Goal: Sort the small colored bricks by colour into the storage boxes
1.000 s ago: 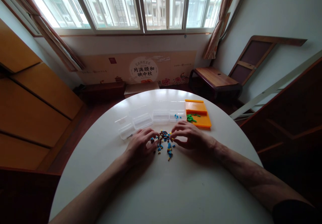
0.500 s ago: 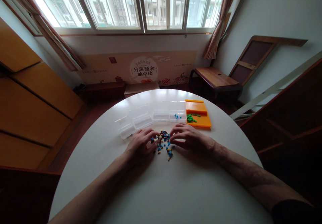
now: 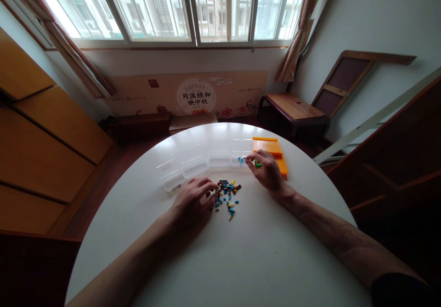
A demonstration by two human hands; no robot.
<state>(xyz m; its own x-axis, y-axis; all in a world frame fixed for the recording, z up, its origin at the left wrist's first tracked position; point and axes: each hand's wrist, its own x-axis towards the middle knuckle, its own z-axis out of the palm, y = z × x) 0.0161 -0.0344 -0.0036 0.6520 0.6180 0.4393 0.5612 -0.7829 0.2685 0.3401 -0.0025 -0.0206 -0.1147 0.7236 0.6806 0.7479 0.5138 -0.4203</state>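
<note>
A loose pile of small building bricks (image 3: 225,186), blue, yellow and brown, lies on the white table. At its left edge rests my left hand (image 3: 193,196), fingers curved and thumb apart, touching the nearest bricks. My right hand (image 3: 267,171) is over the right end of the clear plastic boxes, its thumb and fingertips pinched together at a box (image 3: 237,164) that holds several small blue bricks (image 3: 241,160). Whatever sits between those fingertips is too small to make out. Behind this hand, green pieces (image 3: 257,163) show partly on an orange tray (image 3: 283,165).
More clear boxes (image 3: 195,166) with raised lids stand in an arc to the left. The round table's far edge (image 3: 220,124) runs behind them. A wooden chair (image 3: 296,107) is beyond on the right, under the window.
My right hand has left the brick pile and moved up and right to the clear box with blue bricks, now covering part of the orange tray. My left hand has stayed by the pile.
</note>
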